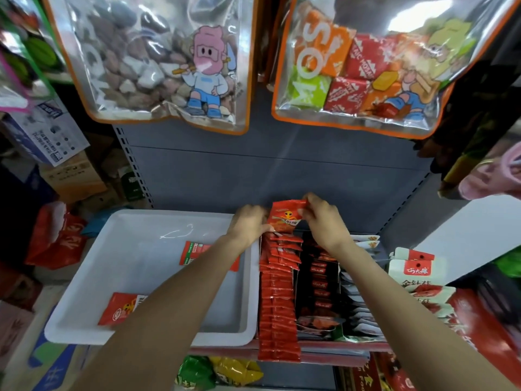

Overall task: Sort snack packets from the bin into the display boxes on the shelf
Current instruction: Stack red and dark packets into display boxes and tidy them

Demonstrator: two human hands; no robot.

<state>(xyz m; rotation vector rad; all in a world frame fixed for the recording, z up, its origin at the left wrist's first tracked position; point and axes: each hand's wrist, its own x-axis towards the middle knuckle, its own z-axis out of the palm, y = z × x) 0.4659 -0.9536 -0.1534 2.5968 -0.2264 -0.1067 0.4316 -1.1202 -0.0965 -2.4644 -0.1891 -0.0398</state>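
Observation:
My right hand [321,218] pinches a red snack packet [283,217] with an orange cartoon figure by its top right corner. My left hand [249,224] holds the packet's left edge. The packet stands upright at the far end of a long row of matching red packets in a display box [277,300] on the shelf. To the left sits a white plastic bin [146,244]. Two red packets lie in it, one at the near left [121,307] and one in the middle [194,252], partly under my left forearm.
A display box of dark packets [318,289] and one of white packets [358,306] stand right of the red row. White-and-red bags [411,273] lie further right. Two large clear snack bags [158,60] hang overhead. Cardboard boxes [76,176] are stacked at the left.

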